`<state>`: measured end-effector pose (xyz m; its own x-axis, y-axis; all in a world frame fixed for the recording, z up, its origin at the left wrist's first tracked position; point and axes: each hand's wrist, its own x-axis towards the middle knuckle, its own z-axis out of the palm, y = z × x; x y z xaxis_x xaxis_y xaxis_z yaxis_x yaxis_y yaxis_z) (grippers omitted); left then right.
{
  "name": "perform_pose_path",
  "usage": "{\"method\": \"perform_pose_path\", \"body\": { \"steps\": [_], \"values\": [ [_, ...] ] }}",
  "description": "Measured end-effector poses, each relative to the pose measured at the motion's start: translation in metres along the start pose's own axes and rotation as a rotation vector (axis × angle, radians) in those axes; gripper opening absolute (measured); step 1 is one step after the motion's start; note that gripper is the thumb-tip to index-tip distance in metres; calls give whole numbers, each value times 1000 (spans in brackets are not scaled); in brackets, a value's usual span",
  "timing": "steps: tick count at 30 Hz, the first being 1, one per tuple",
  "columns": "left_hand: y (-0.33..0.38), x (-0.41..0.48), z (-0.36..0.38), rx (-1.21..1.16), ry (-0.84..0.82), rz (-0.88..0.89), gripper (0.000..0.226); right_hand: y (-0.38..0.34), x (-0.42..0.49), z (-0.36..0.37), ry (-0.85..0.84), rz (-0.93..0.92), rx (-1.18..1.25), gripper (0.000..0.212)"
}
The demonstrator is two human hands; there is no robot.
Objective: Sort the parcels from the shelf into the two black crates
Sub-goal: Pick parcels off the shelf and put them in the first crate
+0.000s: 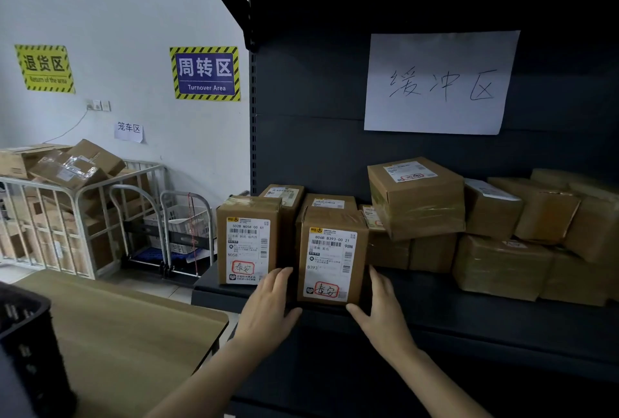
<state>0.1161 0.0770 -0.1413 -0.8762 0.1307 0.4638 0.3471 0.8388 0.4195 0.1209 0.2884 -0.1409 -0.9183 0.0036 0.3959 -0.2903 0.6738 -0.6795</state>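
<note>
Flanking the upright parcel, my straight, spread fingers leave it dead centre, left hand and right hand equally near.

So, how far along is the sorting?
Done: cannot tell; only a corner of one black plastic crate shows, its inside hidden. In hand: the left hand and right hand flank an upright brown cardboard parcel with a white label at the front of the dark metal shelf. Left: many brown parcels wait on that shelf.
</note>
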Motion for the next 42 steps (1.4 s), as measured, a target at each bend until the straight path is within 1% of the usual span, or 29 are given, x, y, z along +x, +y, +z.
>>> {"method": "perform_pose_path", "body": {
  "steps": [2,5,7,9,13,15,17,18,19,22,24,26,30,34,38,42],
  "values": [
    [-10,-4,-3,38,33,5,62,1,1,-1,-9,5,-11,78],
    [-26,-8,-10,87,104,-34,50,-1,5,1,-27,4,5,73],
    [-36,-10,-16,120,147,-66,49,-5,8,4,-34,-5,22,67],
    [-45,-9,-23,104,194,-123,52,-9,11,9,-37,-8,42,62],
    [-61,2,-39,-88,265,-312,68,-17,17,21,-49,-5,60,60],
    [-69,11,-45,-131,234,-354,85,-20,19,27,-50,3,73,59],
    [-75,21,-50,-163,164,-385,101,-23,22,31,-54,14,93,59],
    [-78,26,-52,-195,133,-387,105,-24,23,33,-58,17,101,59],
    [-79,30,-53,-240,107,-372,104,-25,24,35,-64,18,104,59],
    [-85,40,-56,-410,42,-303,89,-30,29,40,-95,17,116,63],
    [-88,42,-57,-502,-5,-321,93,-34,32,44,-120,35,151,65],
    [-90,43,-55,-541,-15,-356,93,-36,33,45,-140,47,178,66],
    [-89,38,-54,-567,26,-382,80,-38,33,46,-154,42,227,63],
    [-89,23,-59,-607,90,-372,73,-42,30,48,-155,18,269,60],
    [-89,5,-73,-662,189,-345,75,-51,30,50,-104,-32,325,53],
    [-91,-8,-89,-650,235,-324,80,-65,34,52,-72,-56,367,47]
  ]
}}
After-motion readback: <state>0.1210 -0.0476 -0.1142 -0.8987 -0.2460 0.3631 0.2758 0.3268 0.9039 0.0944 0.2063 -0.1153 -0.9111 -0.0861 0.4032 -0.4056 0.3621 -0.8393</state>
